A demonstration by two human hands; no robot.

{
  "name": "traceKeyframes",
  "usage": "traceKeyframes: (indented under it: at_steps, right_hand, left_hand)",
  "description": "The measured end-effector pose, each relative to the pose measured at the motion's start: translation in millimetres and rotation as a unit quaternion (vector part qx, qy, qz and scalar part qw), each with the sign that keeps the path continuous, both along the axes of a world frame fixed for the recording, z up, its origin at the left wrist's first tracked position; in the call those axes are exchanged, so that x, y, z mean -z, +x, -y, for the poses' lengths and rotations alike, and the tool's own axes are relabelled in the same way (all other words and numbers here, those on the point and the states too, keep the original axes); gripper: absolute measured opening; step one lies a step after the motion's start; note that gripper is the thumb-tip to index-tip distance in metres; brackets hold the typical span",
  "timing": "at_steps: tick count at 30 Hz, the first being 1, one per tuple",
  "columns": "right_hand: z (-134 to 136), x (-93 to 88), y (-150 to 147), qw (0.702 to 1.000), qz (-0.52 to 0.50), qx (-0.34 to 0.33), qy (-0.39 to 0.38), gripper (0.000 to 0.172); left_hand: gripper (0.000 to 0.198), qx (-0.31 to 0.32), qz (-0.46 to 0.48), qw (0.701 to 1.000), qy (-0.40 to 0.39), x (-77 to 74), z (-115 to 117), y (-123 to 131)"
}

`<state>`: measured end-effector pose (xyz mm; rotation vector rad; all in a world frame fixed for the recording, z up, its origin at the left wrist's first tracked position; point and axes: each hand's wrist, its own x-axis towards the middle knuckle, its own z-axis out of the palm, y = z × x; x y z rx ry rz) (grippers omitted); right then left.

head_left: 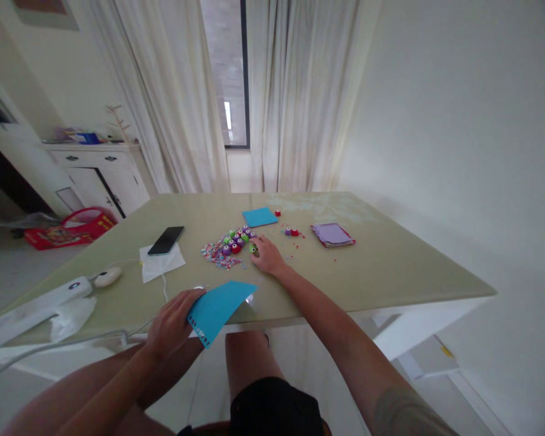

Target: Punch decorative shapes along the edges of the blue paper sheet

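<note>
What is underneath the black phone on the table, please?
The phone partly overlaps a white sheet, which lies on the table. The area directly covered by the phone cannot be seen.

a tilted blue sheet (pixel 223 307) is perforated along its lower edge, a green punch (pixel 254 249) beyond it.

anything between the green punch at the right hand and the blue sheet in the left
Nothing visible blocks it: tabletop shows between the green punch, at the right hand, and the blue sheet in the left hand.
</note>
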<state>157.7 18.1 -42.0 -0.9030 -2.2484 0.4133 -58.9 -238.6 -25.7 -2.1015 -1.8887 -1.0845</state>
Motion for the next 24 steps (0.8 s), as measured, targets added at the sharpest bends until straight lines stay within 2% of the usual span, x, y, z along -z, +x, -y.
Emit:
traceKeyframes:
  at_steps: [3, 9, 11, 14, 17, 19, 21, 24]
  right_hand:
    - [0.7, -0.6, 3.6, 1.0, -0.017, 0.013, -0.004, 0.043]
    - [-3.2, 0.0, 8.8, 0.997, -0.067, 0.039, -0.026, 0.036]
    - [-5.6, 0.8, 9.4, 0.995, -0.082, 0.05, -0.033, 0.036]
    - [-8.9, 2.6, 10.1, 0.992, -0.098, 0.066, -0.043, 0.039]
    - [-9.7, 3.5, 11.8, 0.991, -0.107, 0.07, -0.047, 0.038]
    - [-8.9, 2.5, 13.0, 0.991, -0.107, 0.066, -0.045, 0.027]
    - [-7.8, 0.3, 13.4, 0.99, -0.113, 0.059, -0.052, 0.021]
    - [-7.8, -3.8, 12.7, 0.981, -0.162, 0.047, -0.097, 0.035]
  left_hand:
    - [0.046, 0.03, 0.006, 1.0, 0.001, 0.8, -4.8, -6.5]
    - [0.052, 0.094, -0.026, 0.994, 0.039, 20.3, -13.5, -30.5]
    - [0.052, 0.092, -0.021, 0.994, 0.046, 22.1, -15.5, -32.1]
    - [0.045, 0.087, 0.053, 0.994, 0.044, 10.2, -23.8, -22.4]
    - [0.035, 0.075, 0.172, 0.982, 0.02, -16.3, -46.6, -1.3]
    - [0.036, 0.061, 0.279, 0.958, -0.006, -34.5, -72.1, 15.8]
    - [0.038, 0.049, 0.391, 0.918, -0.042, -47.8, -104.3, 33.1]
    - [0.043, 0.009, 0.582, 0.811, -0.063, -55.1, -157.5, 55.7]
